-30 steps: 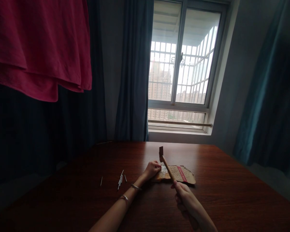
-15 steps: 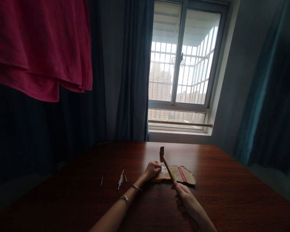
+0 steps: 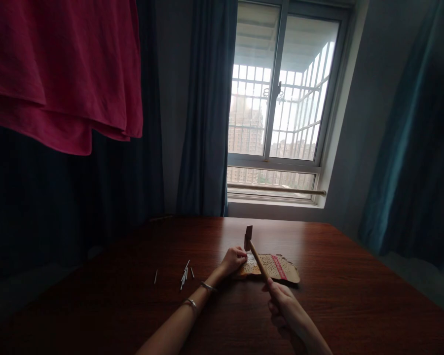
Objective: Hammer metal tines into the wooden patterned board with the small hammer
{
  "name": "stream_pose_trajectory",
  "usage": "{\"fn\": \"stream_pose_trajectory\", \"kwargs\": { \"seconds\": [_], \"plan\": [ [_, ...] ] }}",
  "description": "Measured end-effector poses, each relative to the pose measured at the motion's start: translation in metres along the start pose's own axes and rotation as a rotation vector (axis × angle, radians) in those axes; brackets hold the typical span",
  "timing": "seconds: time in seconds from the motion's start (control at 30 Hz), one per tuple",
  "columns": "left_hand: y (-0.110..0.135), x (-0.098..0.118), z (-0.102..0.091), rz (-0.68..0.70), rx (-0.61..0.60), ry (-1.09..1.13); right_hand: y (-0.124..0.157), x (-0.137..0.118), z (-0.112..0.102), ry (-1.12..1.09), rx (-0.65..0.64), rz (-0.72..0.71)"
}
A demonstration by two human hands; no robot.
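Observation:
My right hand is wrapped round the wooden handle of a hammer. The hammer's head is raised over the far left part of a flat tan piece, dotted with small holes and crossed by a red band; it looks like cardboard. My left hand rests at that piece's left end, its fingers pinching a thin upright nail just below the hammer head. Whether head and nail touch, I cannot tell. Left of my forearm lie several loose nails, with one single nail farther left.
The pieces lie on a dark reddish wooden table. A pink cloth hangs at upper left before dark blue curtains. Behind the table's far edge is a window with bars outside.
The hammer head has come down slightly towards the nail. My left hand keeps its place, and the loose nails lie as before.

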State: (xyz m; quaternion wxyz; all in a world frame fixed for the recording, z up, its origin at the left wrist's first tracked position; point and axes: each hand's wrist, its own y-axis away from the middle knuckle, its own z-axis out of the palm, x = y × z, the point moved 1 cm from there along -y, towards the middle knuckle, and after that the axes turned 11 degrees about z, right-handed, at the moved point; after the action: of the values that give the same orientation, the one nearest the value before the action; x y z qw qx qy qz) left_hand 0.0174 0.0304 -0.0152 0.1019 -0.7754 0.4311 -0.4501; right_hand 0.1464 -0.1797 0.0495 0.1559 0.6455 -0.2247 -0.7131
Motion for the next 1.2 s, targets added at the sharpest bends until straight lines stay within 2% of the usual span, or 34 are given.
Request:
{"fn": "stream_pose_trajectory", "kwargs": {
  "seconds": [0.13, 0.3, 0.47, 0.67, 1.2],
  "plan": [
    [0.000, 0.000, 0.000, -0.001, -0.013, -0.060, 0.004, -0.002, 0.001, -0.027, -0.030, -0.036],
    [0.000, 0.000, 0.001, 0.001, -0.004, -0.036, 0.005, -0.005, -0.001, 0.004, 0.002, -0.007],
    [0.000, 0.000, 0.000, 0.014, 0.008, -0.035, 0.001, -0.006, -0.001, -0.018, -0.068, -0.051],
    [0.000, -0.002, 0.002, -0.013, 0.002, -0.040, -0.005, 0.003, -0.002, 0.028, -0.030, 0.001],
    [0.001, -0.005, 0.001, 0.032, -0.016, -0.046, 0.002, -0.003, 0.001, -0.058, -0.049, -0.072]
  ]
}}
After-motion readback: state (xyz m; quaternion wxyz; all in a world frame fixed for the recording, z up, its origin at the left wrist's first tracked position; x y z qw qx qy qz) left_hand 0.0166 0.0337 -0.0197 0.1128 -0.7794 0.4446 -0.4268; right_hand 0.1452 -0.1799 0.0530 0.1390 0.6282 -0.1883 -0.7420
